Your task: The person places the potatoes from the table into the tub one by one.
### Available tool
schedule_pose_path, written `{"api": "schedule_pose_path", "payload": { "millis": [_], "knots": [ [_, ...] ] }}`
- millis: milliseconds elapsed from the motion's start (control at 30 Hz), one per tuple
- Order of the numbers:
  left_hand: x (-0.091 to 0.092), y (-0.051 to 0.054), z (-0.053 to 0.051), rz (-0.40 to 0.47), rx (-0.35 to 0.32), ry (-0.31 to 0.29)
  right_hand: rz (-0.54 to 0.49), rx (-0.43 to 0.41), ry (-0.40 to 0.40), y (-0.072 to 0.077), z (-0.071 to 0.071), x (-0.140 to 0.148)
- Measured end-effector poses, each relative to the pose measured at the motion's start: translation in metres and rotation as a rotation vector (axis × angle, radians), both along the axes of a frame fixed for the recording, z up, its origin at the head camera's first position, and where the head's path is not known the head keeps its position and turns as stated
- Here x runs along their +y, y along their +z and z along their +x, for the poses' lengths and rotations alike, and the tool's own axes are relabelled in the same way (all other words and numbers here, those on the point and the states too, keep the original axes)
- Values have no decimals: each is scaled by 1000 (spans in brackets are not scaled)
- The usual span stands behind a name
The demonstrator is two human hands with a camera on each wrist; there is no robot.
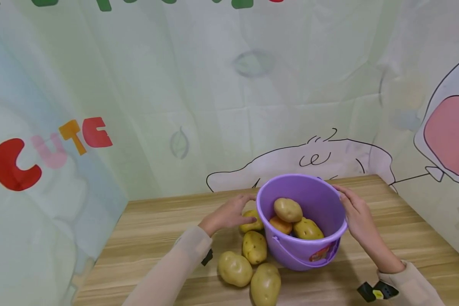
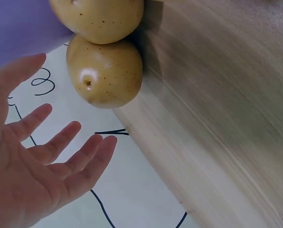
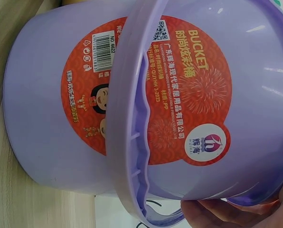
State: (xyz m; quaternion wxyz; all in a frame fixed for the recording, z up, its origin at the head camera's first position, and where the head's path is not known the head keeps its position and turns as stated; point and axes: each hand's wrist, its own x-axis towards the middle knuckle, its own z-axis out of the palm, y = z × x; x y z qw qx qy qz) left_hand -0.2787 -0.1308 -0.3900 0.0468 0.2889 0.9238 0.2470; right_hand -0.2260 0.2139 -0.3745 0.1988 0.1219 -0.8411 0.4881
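A purple plastic bucket [image 1: 298, 250] holds a few potatoes, one of them a pale potato [image 1: 288, 210] on top. My right hand [image 1: 361, 216] grips the bucket at its right rim; the right wrist view shows fingers [image 3: 227, 213] against the wall near the rim. On the other side, my left hand [image 1: 229, 214] has its fingers spread beside the bucket, near a potato [image 1: 251, 222] partly hidden by them. The left wrist view shows the palm holding nothing, with a potato [image 2: 106, 71] just beyond the fingertips. More potatoes [image 1: 235, 268] lie left of the bucket.
The wooden table [image 1: 157, 238] has a back edge against a printed cloth backdrop [image 1: 195, 106]. A hinged handle [image 3: 127, 114] hangs across the bucket's red label [image 3: 193, 80]. One potato [image 1: 265, 284] lies nearest the front, touching its neighbours.
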Motion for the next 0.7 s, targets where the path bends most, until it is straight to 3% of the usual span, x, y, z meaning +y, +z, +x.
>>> {"api": "schedule_pose_path", "payload": {
  "millis": [500,700],
  "knots": [
    [10,-6,-4,-60,2,-33,24,-16,-7,1,0,1],
    [13,-10,-4,-78,-69,1,17,-16,2,1,1,0]
  ]
}}
